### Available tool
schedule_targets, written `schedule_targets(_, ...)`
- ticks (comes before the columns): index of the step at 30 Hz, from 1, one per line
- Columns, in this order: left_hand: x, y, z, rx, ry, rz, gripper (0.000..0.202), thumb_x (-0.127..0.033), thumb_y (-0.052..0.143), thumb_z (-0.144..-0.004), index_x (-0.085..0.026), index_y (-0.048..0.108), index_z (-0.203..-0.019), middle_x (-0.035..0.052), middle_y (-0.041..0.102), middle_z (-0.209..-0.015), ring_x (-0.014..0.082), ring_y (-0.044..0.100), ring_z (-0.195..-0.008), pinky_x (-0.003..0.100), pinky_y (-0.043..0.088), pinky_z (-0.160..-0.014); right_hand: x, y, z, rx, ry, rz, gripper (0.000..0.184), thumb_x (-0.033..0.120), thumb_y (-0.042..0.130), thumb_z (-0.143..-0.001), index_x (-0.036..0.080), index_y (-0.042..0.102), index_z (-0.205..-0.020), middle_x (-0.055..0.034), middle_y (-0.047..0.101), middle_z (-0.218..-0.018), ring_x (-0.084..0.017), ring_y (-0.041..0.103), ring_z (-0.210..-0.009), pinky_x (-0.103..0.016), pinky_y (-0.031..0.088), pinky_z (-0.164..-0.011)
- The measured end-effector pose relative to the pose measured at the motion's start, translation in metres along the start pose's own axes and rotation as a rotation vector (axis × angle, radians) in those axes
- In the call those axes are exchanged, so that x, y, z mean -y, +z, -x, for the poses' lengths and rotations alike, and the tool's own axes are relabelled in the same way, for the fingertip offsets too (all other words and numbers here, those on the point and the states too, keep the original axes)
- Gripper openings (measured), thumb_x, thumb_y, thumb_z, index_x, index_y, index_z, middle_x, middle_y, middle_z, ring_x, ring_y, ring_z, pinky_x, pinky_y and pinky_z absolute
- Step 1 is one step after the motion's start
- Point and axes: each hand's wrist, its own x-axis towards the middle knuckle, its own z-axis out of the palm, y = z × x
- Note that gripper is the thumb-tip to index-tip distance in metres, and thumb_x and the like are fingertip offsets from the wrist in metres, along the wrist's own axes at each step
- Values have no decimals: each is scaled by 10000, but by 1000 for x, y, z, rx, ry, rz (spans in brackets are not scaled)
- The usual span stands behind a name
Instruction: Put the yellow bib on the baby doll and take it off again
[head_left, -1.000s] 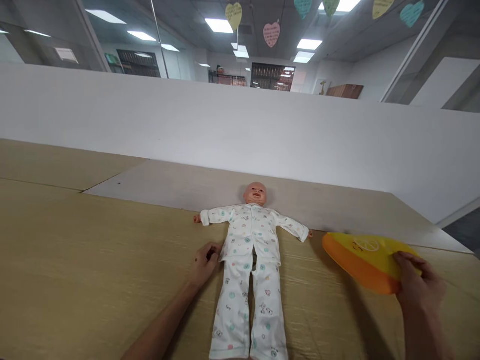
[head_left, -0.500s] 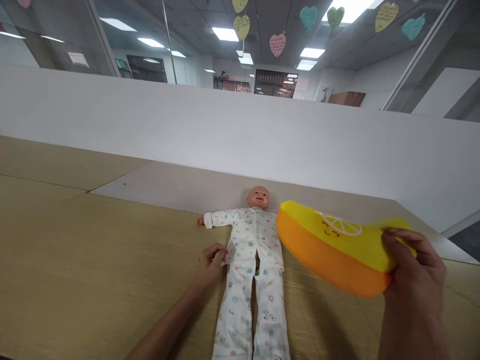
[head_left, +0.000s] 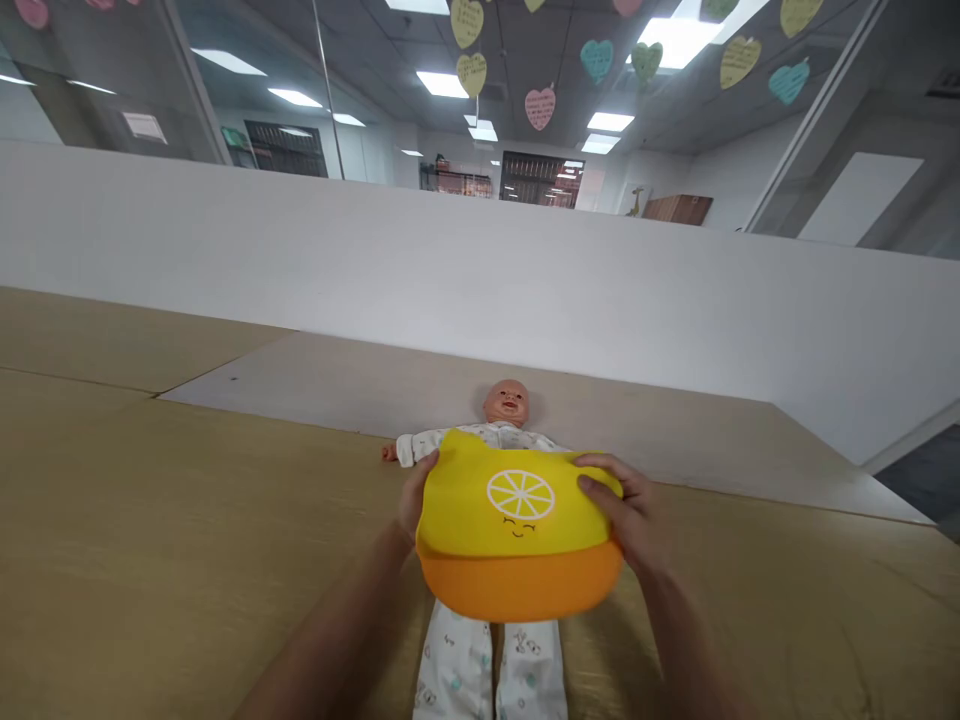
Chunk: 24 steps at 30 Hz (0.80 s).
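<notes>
A yellow silicone baby bib (head_left: 465, 510) with an orange catch pocket, a white citrus slice and a small smiling face is held up between my hands. My left hand (head_left: 414, 495) grips its left edge, most of those fingers hidden behind it. On the right edge, my right hand (head_left: 619, 500) pinches the bib with fingers on the front. Beneath it a baby doll (head_left: 507, 403) lies on its back in white patterned clothes (head_left: 454, 660). The bib hides the doll's torso; its head, one outstretched arm and its legs show.
The doll lies on a tan padded surface (head_left: 187, 540) with a greyish panel (head_left: 360, 375) behind. A low white wall (head_left: 450, 270) runs along the back, with glass above it bearing heart-shaped paper notes (head_left: 540, 108).
The bib has moved left from beside the doll to over its torso and now faces me. My left hand has left the doll's clothing and taken the bib's left edge.
</notes>
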Motion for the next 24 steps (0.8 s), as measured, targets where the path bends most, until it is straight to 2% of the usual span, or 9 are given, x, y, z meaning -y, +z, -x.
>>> schedule_targets(2, -10, -8, 0, 83, -102, 124, 491, -556, 468, -818, -169, 704, -1005, 90, 748, -960, 314, 692, -955, 423, 565, -799, -5, 4, -5, 66, -11, 77, 335, 436, 681, -750, 203, 708, -990, -45, 682, -1095, -186, 619, -916, -255, 482, -738)
schedule_targets(4, -17, -13, -1, 132, -172, 196, 474, -448, 633, -681, -143, 693, -1039, 109, 751, -993, 321, 694, -958, 420, 562, -819, -9, 8, -9, 123, -15, 128, 350, 413, 645, -767, 202, 709, -1039, -55, 664, -1172, -213, 614, -1007, -296, 485, -821)
schedule_targets(7, -17, -16, -5, 94, -210, 219, 519, -271, 742, -582, -139, 669, -1078, 119, 741, -1060, 295, 699, -947, 400, 561, -829, -12, 12, -12, 194, -29, 217, 372, 332, 614, -758, 220, 705, -1101, -48, 633, -1250, -235, 576, -1132, -362, 442, -979)
schedule_targets(11, -2, -18, -12, 31, -252, 184, 423, -264, 770, -602, -147, 685, -1000, 116, 748, -1036, 270, 715, -876, 382, 572, -789, -19, 7, -17, 287, 61, 222, 454, 253, 612, -702, 229, 703, -1146, -46, 582, -1330, -246, 560, -1177, -397, 427, -1028)
schedule_targets(15, 6, -27, -17, 54, -215, 88, 410, -288, 779, -608, -155, 696, -986, 109, 747, -1047, 282, 710, -907, 398, 571, -809, -25, -2, -24, 403, 163, 93, 579, 211, 659, -651, 249, 660, -1228, -30, 484, -1434, -256, 505, -1269, -403, 406, -1066)
schedule_targets(21, 2, -37, -16, 253, -166, 56, 512, -270, 786, -610, -206, 677, -1106, 80, 714, -1156, 314, 650, -1089, 426, 547, -894, -34, -11, -28, 475, 180, -56, 728, 130, 655, -617, 296, 580, -1321, 15, 384, -1502, -222, 374, -1391, -373, 308, -1149)
schedule_targets(24, -1, -33, -17, 224, -126, 74, 645, -288, 774, -646, -227, 574, -1257, 93, 692, -1198, 319, 656, -1073, 432, 565, -862, -38, -14, -30, 485, 160, -84, 790, 111, 634, -617, 304, 521, -1375, 26, 361, -1516, -207, 352, -1405, -353, 293, -1158)
